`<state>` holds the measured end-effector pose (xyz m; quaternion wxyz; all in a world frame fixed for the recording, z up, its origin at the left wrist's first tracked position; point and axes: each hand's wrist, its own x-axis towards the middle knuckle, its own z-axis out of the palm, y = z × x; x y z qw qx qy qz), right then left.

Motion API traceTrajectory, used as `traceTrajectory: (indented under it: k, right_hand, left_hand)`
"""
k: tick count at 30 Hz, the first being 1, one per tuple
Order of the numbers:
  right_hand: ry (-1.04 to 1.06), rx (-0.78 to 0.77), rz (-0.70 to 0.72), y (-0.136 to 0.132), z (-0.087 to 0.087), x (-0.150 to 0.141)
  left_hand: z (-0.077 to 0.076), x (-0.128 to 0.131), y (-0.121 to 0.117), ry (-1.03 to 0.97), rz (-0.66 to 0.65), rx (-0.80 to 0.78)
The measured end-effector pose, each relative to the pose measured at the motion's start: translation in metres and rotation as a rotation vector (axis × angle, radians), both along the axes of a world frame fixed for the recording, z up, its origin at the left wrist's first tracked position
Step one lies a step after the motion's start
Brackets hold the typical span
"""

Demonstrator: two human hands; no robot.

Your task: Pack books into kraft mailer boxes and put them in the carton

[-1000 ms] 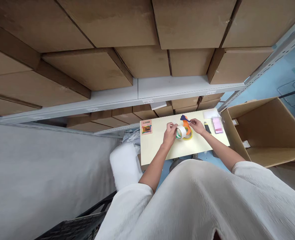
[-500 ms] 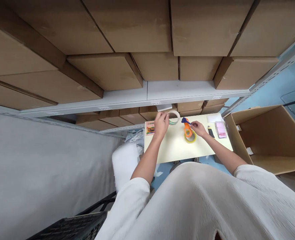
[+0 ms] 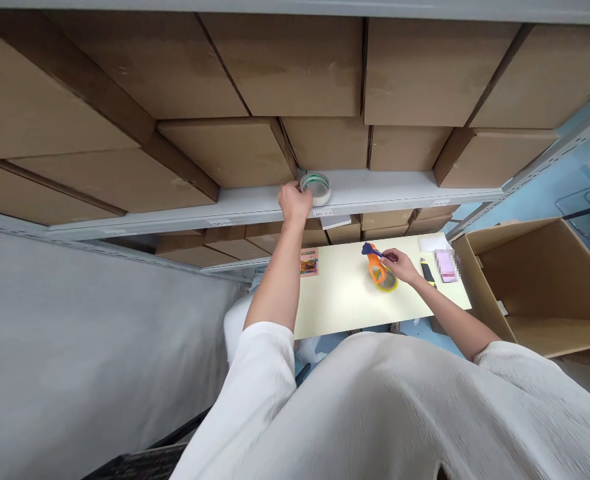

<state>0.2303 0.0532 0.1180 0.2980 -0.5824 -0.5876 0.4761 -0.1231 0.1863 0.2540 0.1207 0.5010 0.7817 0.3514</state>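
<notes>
The white tape roll (image 3: 325, 196), pinched by the left hand (image 3: 295, 202) at its two o'clock on the shelf (image 3: 379, 181), could be knocked off if released too near the front edge. The orange dispenser (image 3: 376, 272), at nine o'clock from the right hand (image 3: 401, 267), could be dragged if the dark blue piece (image 3: 369, 250) gripped there is pulled. Since the earlier frame, the roll has been carried up from over the table (image 3: 335, 308).

The left grip (image 3: 295, 201) hides part of the tape roll (image 3: 325, 196).
</notes>
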Motion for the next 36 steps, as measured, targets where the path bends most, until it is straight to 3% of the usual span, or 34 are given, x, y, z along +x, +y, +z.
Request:
traceTrajectory:
  k: [7, 11, 14, 16, 18, 20, 22, 25, 30, 33, 36]
  right_hand:
    - [0.029, -0.004, -0.006, -0.001, 0.006, -0.008]
    - [0.038, -0.039, -0.026, -0.002, -0.003, -0.010]
    - [0.046, -0.062, -0.029, -0.005, -0.010, -0.009]
    - [0.033, -0.069, -0.032, -0.007, -0.013, -0.010]
    - [-0.005, -0.060, -0.035, -0.010, -0.014, -0.011]
    - [-0.071, -0.030, -0.032, -0.014, -0.014, -0.012]
    - [-0.157, 0.025, -0.018, -0.019, -0.015, -0.014]
    - [-0.284, 0.110, -0.003, -0.029, -0.021, -0.018]
    - [-0.364, 0.156, 0.035, -0.045, -0.041, -0.023]
    - [-0.297, 0.134, 0.087, -0.053, -0.055, -0.020]
    - [-0.259, 0.083, 0.072, -0.055, -0.070, -0.007]
  left_hand:
    - [-0.013, -0.011, 0.004, -0.122, 0.030, 0.074]
    - [-0.021, 0.001, -0.026, -0.098, 0.021, 0.289]
    - [-0.042, 0.036, -0.069, -0.107, -0.182, 0.283]
    - [-0.065, 0.069, -0.101, -0.173, -0.395, 0.181]
    - [-0.092, 0.103, -0.130, -0.317, -0.498, 0.020]
    - [-0.119, 0.132, -0.151, -0.504, -0.452, -0.176]
    - [-0.141, 0.153, -0.164, -0.709, -0.320, -0.348]
    - [-0.163, 0.170, -0.173, -0.914, -0.120, -0.416]
    - [-0.181, 0.177, -0.179, -0.979, 0.026, -0.499]
    - [-0.188, 0.171, -0.180, -0.961, 0.023, -0.518]
    - [-0.194, 0.157, -0.179, -0.793, -0.027, -0.505]
